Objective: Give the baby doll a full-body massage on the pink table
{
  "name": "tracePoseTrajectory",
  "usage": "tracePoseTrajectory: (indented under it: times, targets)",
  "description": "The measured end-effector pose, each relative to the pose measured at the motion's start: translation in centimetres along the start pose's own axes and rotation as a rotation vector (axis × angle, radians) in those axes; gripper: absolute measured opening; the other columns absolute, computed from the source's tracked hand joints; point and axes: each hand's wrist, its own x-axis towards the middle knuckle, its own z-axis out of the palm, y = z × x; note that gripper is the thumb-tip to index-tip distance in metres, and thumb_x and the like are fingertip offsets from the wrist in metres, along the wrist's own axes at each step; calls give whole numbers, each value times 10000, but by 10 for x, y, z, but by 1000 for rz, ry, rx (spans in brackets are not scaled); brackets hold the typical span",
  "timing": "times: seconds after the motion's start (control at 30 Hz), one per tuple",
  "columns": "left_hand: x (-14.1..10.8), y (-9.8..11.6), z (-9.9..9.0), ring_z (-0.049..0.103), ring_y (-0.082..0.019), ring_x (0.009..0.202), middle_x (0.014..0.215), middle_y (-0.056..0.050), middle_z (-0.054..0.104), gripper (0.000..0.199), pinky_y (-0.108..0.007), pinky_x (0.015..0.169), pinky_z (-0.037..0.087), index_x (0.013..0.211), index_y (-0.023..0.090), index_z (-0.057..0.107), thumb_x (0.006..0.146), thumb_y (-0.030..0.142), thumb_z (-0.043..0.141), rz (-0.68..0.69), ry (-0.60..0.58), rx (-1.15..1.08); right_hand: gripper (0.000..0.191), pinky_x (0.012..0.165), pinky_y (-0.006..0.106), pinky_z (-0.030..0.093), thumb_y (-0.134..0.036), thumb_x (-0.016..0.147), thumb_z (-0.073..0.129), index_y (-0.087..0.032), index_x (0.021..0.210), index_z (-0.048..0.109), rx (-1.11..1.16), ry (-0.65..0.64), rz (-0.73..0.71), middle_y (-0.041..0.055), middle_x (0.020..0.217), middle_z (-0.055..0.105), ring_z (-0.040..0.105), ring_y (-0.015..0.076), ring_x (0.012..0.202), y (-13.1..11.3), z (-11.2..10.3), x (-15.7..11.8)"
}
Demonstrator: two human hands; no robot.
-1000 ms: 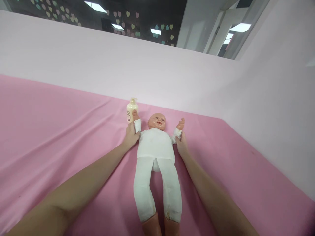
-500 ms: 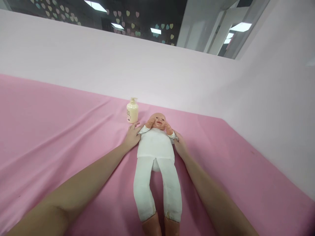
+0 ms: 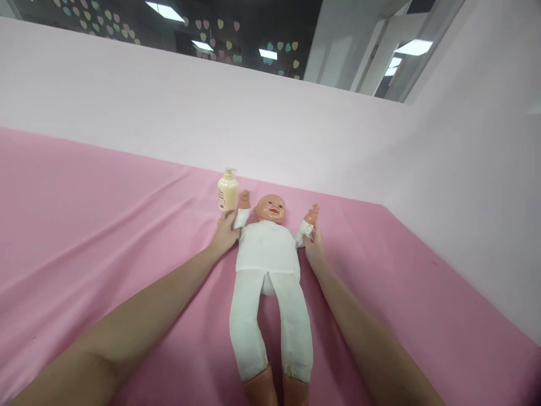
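Observation:
A baby doll [image 3: 267,248] with a white cloth body lies on its back, head toward the wall and legs toward me. Its two arms are bent outward, the hands raised on either side of the head. My left hand [image 3: 227,230] is closed around the doll's arm on the left side of the view. On the other side, my right hand [image 3: 315,246] grips the opposite arm below the doll's hand. A cream pump bottle [image 3: 228,192] stands upright just beyond my left hand.
A pink sheet [image 3: 127,237] with soft folds covers the surface under the doll. White walls [image 3: 190,107] rise behind it and on the right. Above the back wall, a dark window [image 3: 249,34] carries heart stickers and light reflections.
The doll's arms have swung outward, its hands moving from beside the face to out at the sides. Both my hands have shifted slightly outward with them. The bottle stays put.

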Motion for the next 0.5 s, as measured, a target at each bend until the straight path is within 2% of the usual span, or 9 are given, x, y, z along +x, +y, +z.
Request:
tracePoseTrajectory:
  times: [0.13, 0.2, 0.33, 0.5]
  targets:
    - [-5, 3, 1, 459, -310, 1336, 1409, -71, 534, 662, -546, 1181, 365, 1293, 289, 683, 709, 40, 498, 140, -110, 80, 489, 1119, 489, 450, -264, 761, 531, -229, 1233, 652, -35, -113, -27, 67, 1307, 673, 605, 282, 1238, -10, 3, -5]
    - [-7, 4, 1, 444, -309, 1351, 1411, -57, 546, 693, -548, 1190, 357, 1287, 301, 697, 700, 14, 467, 153, -126, 103, 434, 1140, 494, 422, -236, 750, 518, -237, 1143, 702, -63, -147, -73, 45, 1262, 698, 605, 269, 1222, -13, 4, -7]
    - [-6, 5, 1, 465, -316, 1338, 1382, -65, 569, 669, -547, 1183, 370, 1291, 280, 690, 705, 32, 485, 134, -100, 101, 472, 1109, 489, 451, -220, 767, 497, -240, 1201, 681, -64, -178, -85, 38, 1263, 700, 619, 256, 1192, -11, 4, -7]
    - [0, -1, 2, 548, -319, 1264, 1307, -100, 614, 604, -533, 1110, 445, 1293, 222, 629, 703, 107, 573, 49, -47, -35, 502, 1009, 472, 534, -299, 820, 531, -212, 1312, 586, -43, -52, -34, 84, 1271, 689, 649, 296, 1148, 5, 2, -1]
